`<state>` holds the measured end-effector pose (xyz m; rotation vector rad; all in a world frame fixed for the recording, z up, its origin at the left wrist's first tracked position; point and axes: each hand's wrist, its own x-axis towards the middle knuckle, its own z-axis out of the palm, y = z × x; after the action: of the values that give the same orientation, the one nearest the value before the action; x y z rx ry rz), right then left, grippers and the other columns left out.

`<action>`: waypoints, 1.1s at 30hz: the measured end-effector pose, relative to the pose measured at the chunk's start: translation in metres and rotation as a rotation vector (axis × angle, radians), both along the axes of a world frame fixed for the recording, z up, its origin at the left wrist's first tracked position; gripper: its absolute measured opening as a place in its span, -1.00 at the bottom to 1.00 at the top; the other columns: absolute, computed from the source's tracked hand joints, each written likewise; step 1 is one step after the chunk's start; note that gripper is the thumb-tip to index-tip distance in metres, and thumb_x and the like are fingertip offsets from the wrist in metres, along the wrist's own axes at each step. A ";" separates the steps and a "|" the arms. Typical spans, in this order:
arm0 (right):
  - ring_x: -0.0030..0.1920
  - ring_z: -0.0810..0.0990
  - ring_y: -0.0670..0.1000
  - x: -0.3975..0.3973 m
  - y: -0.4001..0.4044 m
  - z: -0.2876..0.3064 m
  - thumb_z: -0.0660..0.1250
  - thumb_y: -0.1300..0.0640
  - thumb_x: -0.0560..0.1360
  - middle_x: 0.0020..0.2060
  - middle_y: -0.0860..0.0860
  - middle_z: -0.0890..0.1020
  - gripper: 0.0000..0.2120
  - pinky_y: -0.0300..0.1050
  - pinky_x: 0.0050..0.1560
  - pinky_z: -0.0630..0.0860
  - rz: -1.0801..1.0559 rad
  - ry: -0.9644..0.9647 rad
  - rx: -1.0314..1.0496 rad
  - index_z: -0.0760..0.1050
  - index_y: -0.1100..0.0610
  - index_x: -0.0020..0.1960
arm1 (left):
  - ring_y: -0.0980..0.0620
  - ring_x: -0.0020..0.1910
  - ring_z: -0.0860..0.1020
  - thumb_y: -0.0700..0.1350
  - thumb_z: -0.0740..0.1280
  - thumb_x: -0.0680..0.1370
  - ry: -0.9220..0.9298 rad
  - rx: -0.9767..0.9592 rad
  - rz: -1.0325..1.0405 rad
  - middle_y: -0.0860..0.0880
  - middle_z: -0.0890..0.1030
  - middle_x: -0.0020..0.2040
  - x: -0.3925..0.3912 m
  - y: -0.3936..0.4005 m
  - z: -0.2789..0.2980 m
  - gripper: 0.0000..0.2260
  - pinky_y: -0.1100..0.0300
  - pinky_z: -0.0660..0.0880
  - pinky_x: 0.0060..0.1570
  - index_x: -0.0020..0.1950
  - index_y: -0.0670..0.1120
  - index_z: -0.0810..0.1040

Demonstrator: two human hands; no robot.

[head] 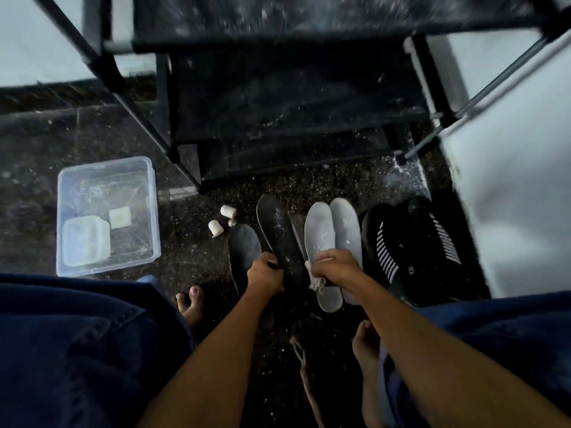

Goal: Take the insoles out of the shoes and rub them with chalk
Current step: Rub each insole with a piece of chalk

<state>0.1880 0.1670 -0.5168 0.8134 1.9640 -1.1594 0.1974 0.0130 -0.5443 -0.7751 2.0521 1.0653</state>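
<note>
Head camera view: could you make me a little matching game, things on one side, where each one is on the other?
Things:
1. black insole
2. pale grey insoles
3. chalk pieces
4. clear plastic box

Places:
A. loose on the floor
B. gripped by the right hand
C. far left on the floor
D. gripped by the left hand

Pairs: 1-D, 2-B, 3-A, 4-C

Your right hand (335, 267) hides the middle of the grey insoles (332, 233); the shelf rack (278, 88) is motion-blurred and cut off at the far edge.
</note>
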 end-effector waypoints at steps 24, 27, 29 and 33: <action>-0.26 0.65 -0.03 -0.046 -0.002 0.288 0.31 0.41 0.37 -0.20 0.15 0.70 -0.74 -0.27 -0.30 0.54 0.099 0.599 -0.626 0.66 0.18 -0.05 | 0.02 -0.28 0.64 -0.05 0.22 0.61 0.538 0.677 0.206 -0.12 0.66 -0.15 -0.023 -0.037 0.300 -0.80 0.17 0.58 -0.31 0.03 -0.16 0.54; -0.17 0.68 -0.02 -0.060 -0.004 0.288 0.34 0.41 0.37 -0.20 0.11 0.71 -0.75 -0.28 -0.18 0.57 0.107 0.658 -0.537 0.68 0.14 -0.09 | -0.07 -0.07 0.66 0.14 0.12 0.62 0.614 0.664 0.272 -0.13 0.69 -0.05 -0.050 -0.027 0.299 -0.60 0.03 0.60 -0.07 0.05 -0.13 0.61; -0.12 0.68 -0.03 -0.067 -0.005 0.291 0.36 0.39 0.37 -0.19 0.09 0.71 -0.75 -0.29 -0.12 0.56 0.130 0.689 -0.490 0.69 0.10 -0.14 | -0.07 -0.03 0.66 0.21 0.05 0.61 0.622 0.690 0.317 -0.11 0.70 -0.06 -0.064 -0.021 0.301 -0.53 -0.03 0.58 0.04 0.04 -0.08 0.63; -0.18 0.67 -0.04 -0.075 -0.005 0.294 0.38 0.39 0.35 -0.23 0.10 0.71 -0.79 -0.30 -0.16 0.56 0.122 0.685 -0.451 0.68 0.13 -0.15 | -0.02 0.00 0.66 0.28 -0.08 0.59 0.495 0.854 0.356 -0.11 0.69 0.01 -0.079 -0.014 0.302 -0.40 0.08 0.60 -0.03 0.19 -0.10 0.56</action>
<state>0.1126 0.1623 -0.2231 0.0468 2.0860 -1.8804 0.1188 -0.0015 -0.2426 -0.4425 1.5612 2.2990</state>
